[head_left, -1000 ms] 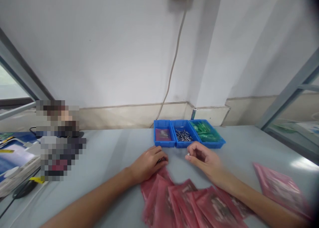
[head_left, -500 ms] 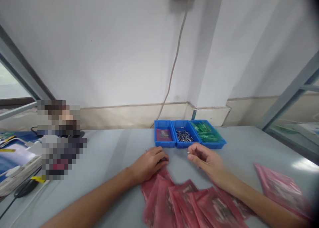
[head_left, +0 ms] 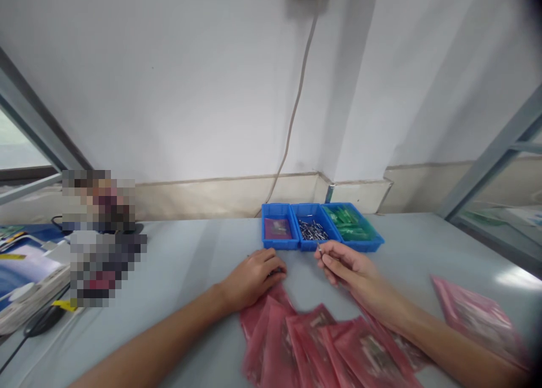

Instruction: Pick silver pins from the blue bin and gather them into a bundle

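My right hand (head_left: 345, 266) pinches a small metal screw (head_left: 319, 249) between thumb and fingertips, just in front of the middle blue bin (head_left: 307, 245). That bin holds many loose screws (head_left: 312, 230). My left hand (head_left: 259, 275) rests on the table with its fingers curled; something small and dark shows beneath them, too hidden to name. Pink plastic bags (head_left: 277, 343) with metal parts inside fan out, overlapping, below and between my hands. One of them reaches under my left palm, and others lie partly behind my right forearm.
The left blue bin (head_left: 266, 243) holds a pink bag, the right bin (head_left: 378, 243) green packets. Another pink bag (head_left: 476, 317) lies at the right. A pixelated person (head_left: 104, 230) is at the left, near a black mouse (head_left: 44, 320) and cables. A wall (head_left: 203, 94) stands behind.
My right hand has turned slightly and its fingertips have closed in, so the screw now points upward near the middle bin. My left hand has stayed put.
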A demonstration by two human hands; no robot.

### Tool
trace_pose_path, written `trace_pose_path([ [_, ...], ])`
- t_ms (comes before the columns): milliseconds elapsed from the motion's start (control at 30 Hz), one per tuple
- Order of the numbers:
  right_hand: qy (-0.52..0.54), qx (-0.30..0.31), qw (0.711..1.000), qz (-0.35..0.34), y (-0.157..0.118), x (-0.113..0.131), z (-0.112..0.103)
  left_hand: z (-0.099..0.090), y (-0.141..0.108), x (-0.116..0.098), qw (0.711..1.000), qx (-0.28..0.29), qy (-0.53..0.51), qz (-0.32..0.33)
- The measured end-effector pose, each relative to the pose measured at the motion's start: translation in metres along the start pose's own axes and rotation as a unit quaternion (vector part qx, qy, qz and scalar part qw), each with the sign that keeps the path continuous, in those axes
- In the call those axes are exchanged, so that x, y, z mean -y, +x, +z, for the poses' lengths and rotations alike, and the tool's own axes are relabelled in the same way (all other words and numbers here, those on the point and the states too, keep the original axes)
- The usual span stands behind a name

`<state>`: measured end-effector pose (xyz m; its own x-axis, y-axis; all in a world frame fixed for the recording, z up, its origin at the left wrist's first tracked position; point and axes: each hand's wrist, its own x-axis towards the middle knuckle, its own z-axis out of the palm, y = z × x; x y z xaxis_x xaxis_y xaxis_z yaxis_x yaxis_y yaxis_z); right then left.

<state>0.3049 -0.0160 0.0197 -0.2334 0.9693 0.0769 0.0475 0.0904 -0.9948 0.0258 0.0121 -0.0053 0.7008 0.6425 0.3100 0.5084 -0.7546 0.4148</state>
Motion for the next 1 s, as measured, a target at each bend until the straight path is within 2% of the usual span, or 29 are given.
trace_pose_path([
  [133,-0.066,-0.024,0.997,-0.015,0.002,-0.004,-0.002,0.0,0.0,0.001,1.0,-0.001,0.01,0.012],
  [233,-0.105,-0.05,0.992,-0.056,0.005,-0.013,-0.005,0.0,-0.001,0.002,1.0,0.002,0.017,0.02],
  [400,-0.127,-0.056,0.987,-0.08,0.008,-0.023,-0.006,0.001,-0.001,0.002,1.0,0.003,0.023,0.017],
  [633,-0.128,-0.042,0.99,-0.041,0.005,-0.009,-0.007,0.0,-0.001,0.001,0.999,0.001,0.024,0.021],
  [1000,-0.104,-0.044,0.993,-0.03,0.006,-0.007,-0.005,0.001,-0.001,0.002,0.999,-0.001,0.033,0.021],
])
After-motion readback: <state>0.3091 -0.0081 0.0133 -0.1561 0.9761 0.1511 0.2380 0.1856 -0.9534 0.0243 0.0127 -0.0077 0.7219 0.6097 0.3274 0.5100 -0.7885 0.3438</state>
